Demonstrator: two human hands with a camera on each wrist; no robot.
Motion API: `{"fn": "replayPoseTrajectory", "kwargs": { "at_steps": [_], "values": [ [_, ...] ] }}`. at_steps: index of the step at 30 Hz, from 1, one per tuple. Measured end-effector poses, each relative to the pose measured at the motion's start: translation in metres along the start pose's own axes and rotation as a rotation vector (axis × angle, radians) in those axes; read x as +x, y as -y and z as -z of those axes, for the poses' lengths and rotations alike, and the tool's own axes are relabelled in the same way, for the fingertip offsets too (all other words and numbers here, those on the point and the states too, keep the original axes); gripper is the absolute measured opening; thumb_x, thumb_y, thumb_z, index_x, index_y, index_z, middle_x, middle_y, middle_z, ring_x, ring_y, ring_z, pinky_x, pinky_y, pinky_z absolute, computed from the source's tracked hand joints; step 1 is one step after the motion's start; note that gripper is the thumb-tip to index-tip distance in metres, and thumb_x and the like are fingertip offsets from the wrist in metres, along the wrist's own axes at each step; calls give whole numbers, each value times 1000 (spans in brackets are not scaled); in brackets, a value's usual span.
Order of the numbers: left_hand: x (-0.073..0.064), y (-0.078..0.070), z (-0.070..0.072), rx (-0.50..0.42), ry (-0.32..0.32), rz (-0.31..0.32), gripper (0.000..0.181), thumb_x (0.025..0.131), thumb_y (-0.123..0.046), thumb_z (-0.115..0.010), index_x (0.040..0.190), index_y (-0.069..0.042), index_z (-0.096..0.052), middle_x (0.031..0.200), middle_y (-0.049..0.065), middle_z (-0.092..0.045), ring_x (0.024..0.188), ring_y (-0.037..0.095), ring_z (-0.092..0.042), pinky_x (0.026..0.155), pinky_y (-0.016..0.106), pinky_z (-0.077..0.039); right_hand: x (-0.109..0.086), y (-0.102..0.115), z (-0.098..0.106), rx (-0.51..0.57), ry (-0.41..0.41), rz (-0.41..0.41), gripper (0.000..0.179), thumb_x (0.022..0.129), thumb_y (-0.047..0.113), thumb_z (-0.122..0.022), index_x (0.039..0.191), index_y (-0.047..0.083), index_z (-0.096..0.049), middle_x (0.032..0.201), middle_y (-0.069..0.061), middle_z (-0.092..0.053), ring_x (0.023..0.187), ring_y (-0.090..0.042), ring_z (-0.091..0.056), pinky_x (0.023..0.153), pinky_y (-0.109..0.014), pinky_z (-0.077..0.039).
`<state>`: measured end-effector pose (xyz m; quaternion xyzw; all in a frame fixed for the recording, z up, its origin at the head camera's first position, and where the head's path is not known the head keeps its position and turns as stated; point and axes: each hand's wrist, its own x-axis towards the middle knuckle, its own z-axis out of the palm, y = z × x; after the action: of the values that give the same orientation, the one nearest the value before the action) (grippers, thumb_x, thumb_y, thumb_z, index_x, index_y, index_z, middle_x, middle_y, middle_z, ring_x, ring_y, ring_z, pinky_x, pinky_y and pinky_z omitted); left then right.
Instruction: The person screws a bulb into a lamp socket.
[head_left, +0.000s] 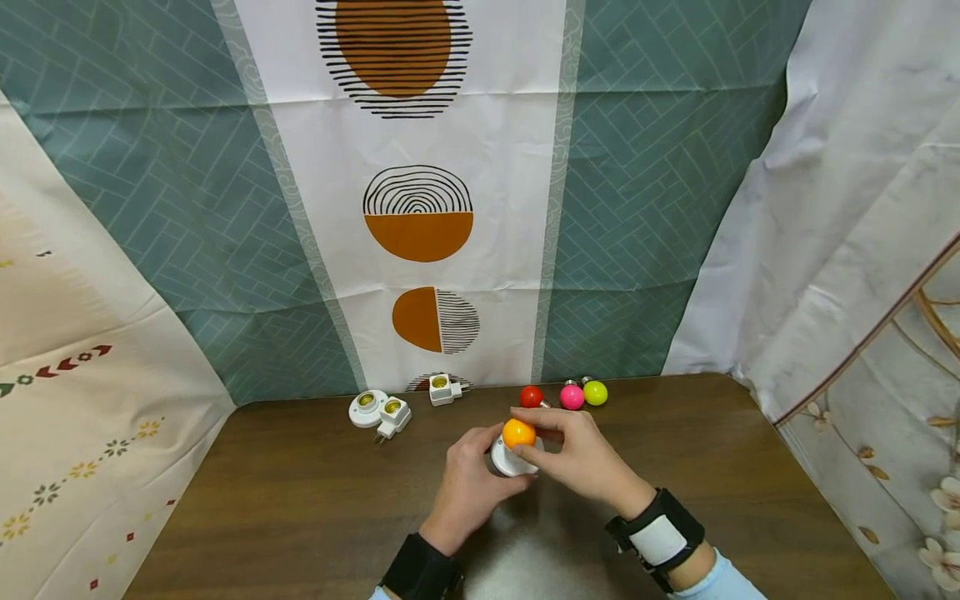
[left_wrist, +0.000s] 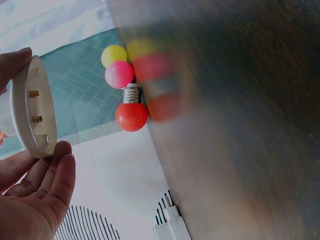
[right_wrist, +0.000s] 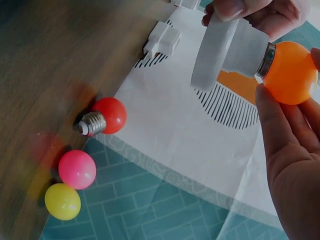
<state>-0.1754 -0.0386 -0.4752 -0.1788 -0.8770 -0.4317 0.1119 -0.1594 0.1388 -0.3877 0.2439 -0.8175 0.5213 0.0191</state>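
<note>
My left hand (head_left: pixel 470 479) grips a round white bulb holder (head_left: pixel 510 460) by its wide base, thumb on one side and fingers on the other. The underside of the base, with two small brass screws, faces the left wrist camera. An orange light bulb (right_wrist: pixel 290 72) sits at the mouth of the holder, with a dark ring of its metal base showing there. The fingers and thumb of my right hand (head_left: pixel 577 454) pinch the orange globe. In the head view both hands are held over the front middle of the table, close together.
Behind my hands lie a red bulb (head_left: pixel 531 396), a pink bulb (head_left: pixel 572 396) and a yellow bulb (head_left: pixel 596 392). Further left are another round white holder (head_left: pixel 367 408) and two white plug-in sockets (head_left: pixel 393 417). Patterned cloth (head_left: pixel 630 208) hangs behind the brown table (head_left: pixel 315 500).
</note>
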Motion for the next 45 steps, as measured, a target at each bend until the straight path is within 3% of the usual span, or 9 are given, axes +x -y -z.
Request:
{"fn": "replayPoseTrajectory", "kwargs": {
  "at_steps": [6, 14, 17, 21, 26, 30, 35, 42, 45],
  "values": [
    [-1, 0, -1, 17, -29, -18, 68, 63, -45, -83, 122, -21, -61, 105, -8, -63, 94, 9, -58, 80, 29, -51, 2, -21, -7, 20, -54, 17, 43, 77, 8, -75, 119, 9, -63, 120, -5, -64, 107, -20, -62, 87, -34, -52],
    [-1, -1, -2, 3, -64, 6, 69, 62, -48, -82, 120, -16, -63, 106, -6, -64, 93, 10, -60, 79, 32, -53, 2, -33, -16, -51, -251, -11, 39, 72, 30, -80, 108, 20, -70, 106, 4, -70, 91, -7, -67, 75, -29, -55],
    [0, -1, -2, 5, -60, 8, 68, 62, -47, -82, 120, -17, -62, 106, -6, -64, 93, 10, -60, 80, 31, -53, 2, -32, -15, -68, -235, 4, 43, 73, 34, -79, 111, 19, -68, 108, 5, -69, 93, -7, -66, 78, -28, -55],
    [2, 0, -1, 6, -38, 6, 69, 63, -47, -82, 121, -19, -61, 108, -7, -63, 95, 11, -60, 81, 32, -53, 4, -31, -7, -30, -139, 35, 49, 75, 33, -77, 120, 21, -62, 120, 5, -64, 108, -13, -62, 88, -29, -51],
    [2, 1, 0, 8, -13, 11, 70, 62, -47, -83, 123, -20, -60, 111, -7, -63, 98, 11, -59, 83, 33, -52, 4, -21, 0, -1, -23, 25, 48, 79, 18, -74, 125, 17, -59, 128, 4, -59, 116, -16, -57, 95, -33, -47],
    [2, 1, 0, 12, -15, 4, 71, 63, -47, -82, 124, -20, -60, 111, -6, -63, 98, 11, -59, 82, 35, -53, 3, -7, 1, 5, 11, 24, 43, 81, 7, -71, 123, 7, -60, 127, -5, -60, 115, -20, -58, 93, -36, -48],
    [0, 1, -1, 16, -33, 1, 70, 63, -47, -82, 124, -19, -60, 111, -7, -63, 97, 10, -60, 82, 33, -53, 3, -13, -3, 6, -32, 22, 42, 79, 8, -74, 119, 10, -64, 122, -1, -63, 111, -17, -60, 90, -32, -50],
    [-2, -1, -4, 6, -72, -13, 68, 62, -47, -83, 121, -19, -62, 107, -8, -64, 94, 9, -61, 80, 29, -52, 2, -34, -13, -53, -169, 68, 40, 76, 26, -78, 114, 19, -67, 112, 4, -68, 100, -10, -65, 82, -26, -53],
    [-2, 0, -5, 2, -66, -13, 69, 61, -45, -84, 121, -19, -62, 107, -8, -64, 95, 9, -61, 80, 29, -52, 1, -35, -13, -71, -178, 78, 39, 75, 29, -78, 112, 21, -68, 110, 5, -68, 99, -9, -65, 81, -26, -53]
  ]
}}
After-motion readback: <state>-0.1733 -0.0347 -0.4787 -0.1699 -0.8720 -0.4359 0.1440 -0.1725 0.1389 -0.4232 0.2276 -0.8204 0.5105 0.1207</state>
